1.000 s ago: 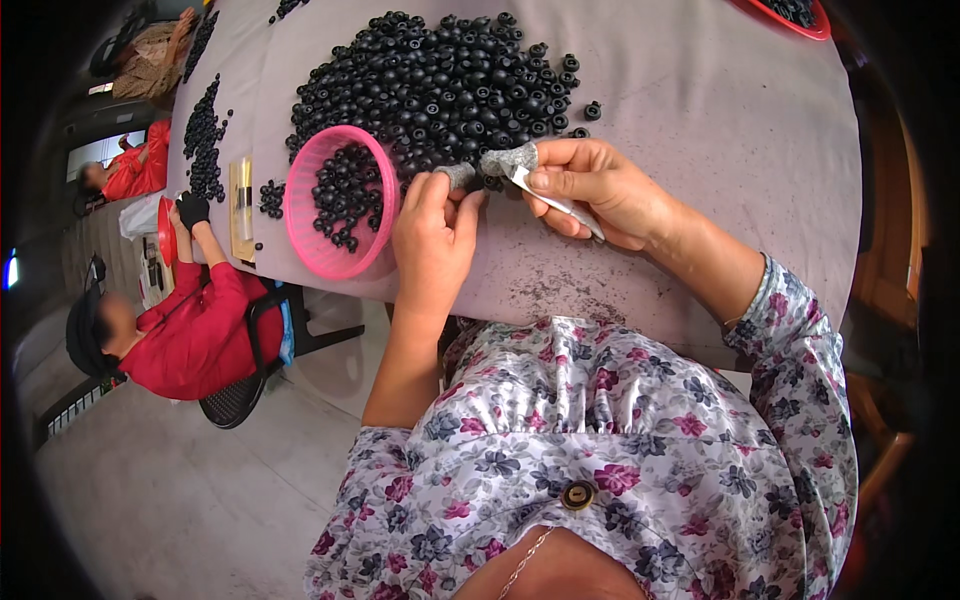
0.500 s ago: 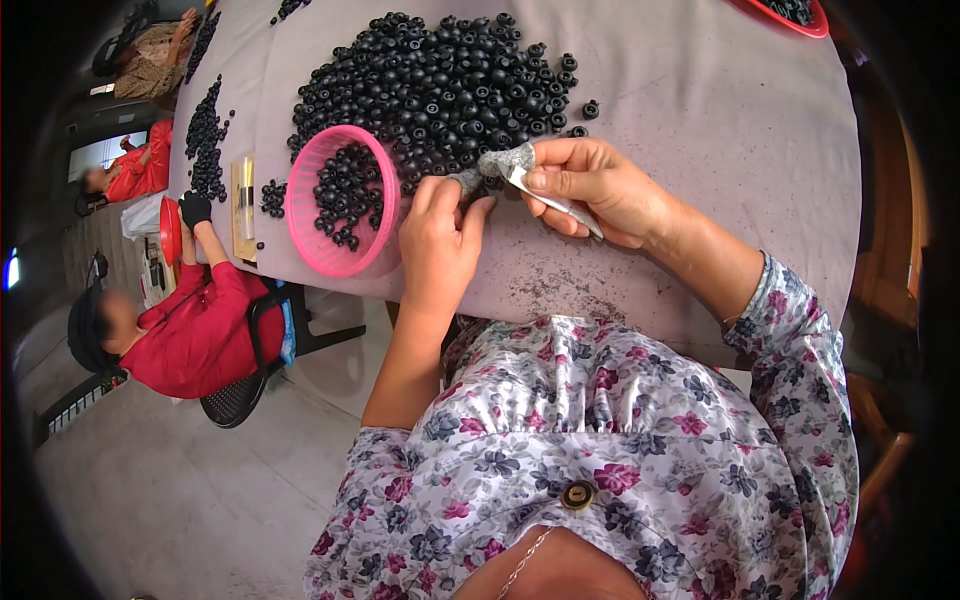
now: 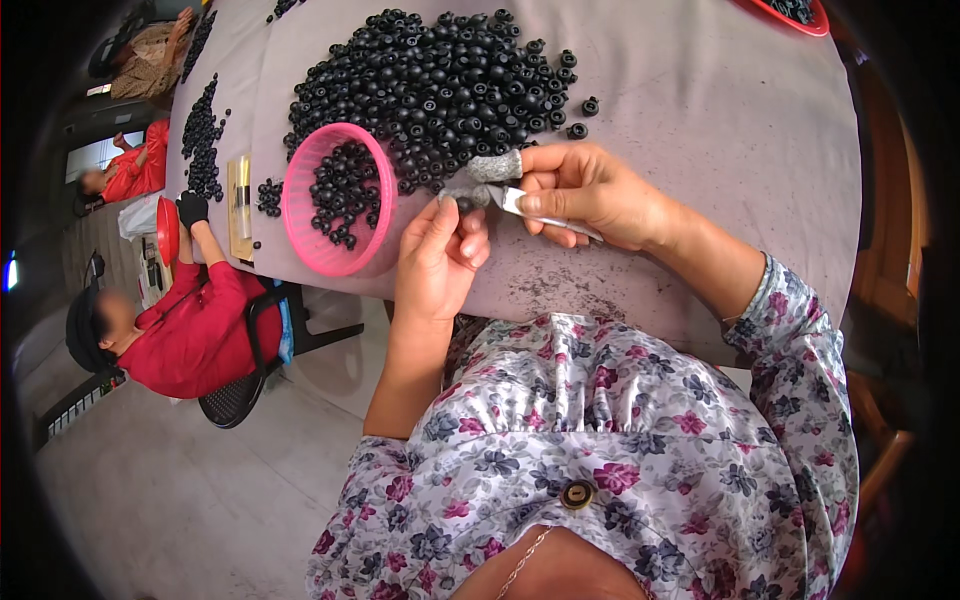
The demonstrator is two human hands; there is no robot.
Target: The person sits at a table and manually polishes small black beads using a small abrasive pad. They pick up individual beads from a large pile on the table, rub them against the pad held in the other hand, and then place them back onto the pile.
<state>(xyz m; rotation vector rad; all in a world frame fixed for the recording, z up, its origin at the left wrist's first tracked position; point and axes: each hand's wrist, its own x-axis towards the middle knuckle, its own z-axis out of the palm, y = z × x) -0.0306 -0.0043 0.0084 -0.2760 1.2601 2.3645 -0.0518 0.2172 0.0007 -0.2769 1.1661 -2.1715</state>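
Black piece point(image 3: 464, 204) in now-upturned left hand point(image 3: 432, 262)

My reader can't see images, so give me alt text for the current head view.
A person's left hand pinches a small black piece beside the white tool held in the right hand. Beyond them lies a heap of similar black pieces; a pink basket on the left holds more.

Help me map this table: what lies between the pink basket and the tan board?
Head view: a small cluster of black pieces, plus one stray piece, lies between the pink basket and tan board.
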